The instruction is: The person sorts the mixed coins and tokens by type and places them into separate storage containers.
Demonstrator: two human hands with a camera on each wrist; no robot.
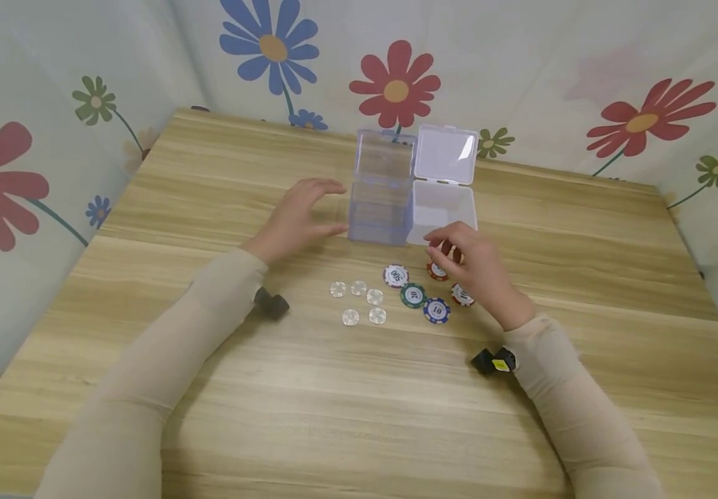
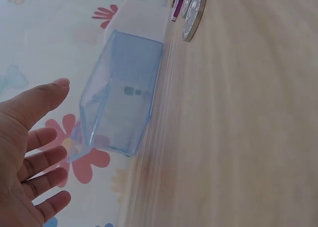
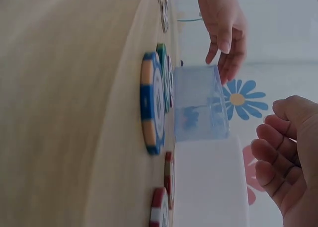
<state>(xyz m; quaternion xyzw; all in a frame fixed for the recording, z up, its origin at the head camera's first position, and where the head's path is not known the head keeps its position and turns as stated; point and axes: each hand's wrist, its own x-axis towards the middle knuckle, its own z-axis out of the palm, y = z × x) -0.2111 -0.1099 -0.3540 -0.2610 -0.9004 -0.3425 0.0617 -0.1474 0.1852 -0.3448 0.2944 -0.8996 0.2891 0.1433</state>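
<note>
My left hand (image 1: 299,216) is beside the left wall of a clear bluish plastic box (image 1: 379,218), its thumb and fingers spread apart and nothing in them. The box's hinged lid (image 1: 385,156) stands up at the back. In the right wrist view my right hand (image 3: 290,157) has loosely bent fingers and holds nothing. From the head it appears over an orange-red poker chip (image 1: 437,271), in front of a white box (image 1: 443,208) whose lid is also raised. A red-and-white chip (image 1: 461,295) lies partly hidden by that hand.
A purple-edged chip (image 1: 396,276), a green chip (image 1: 413,295) and a blue chip (image 1: 436,310) lie before the boxes. Several silvery coins (image 1: 350,317) are spread left of them on the wooden table (image 1: 334,402). A flowered cloth (image 1: 515,55) hangs behind.
</note>
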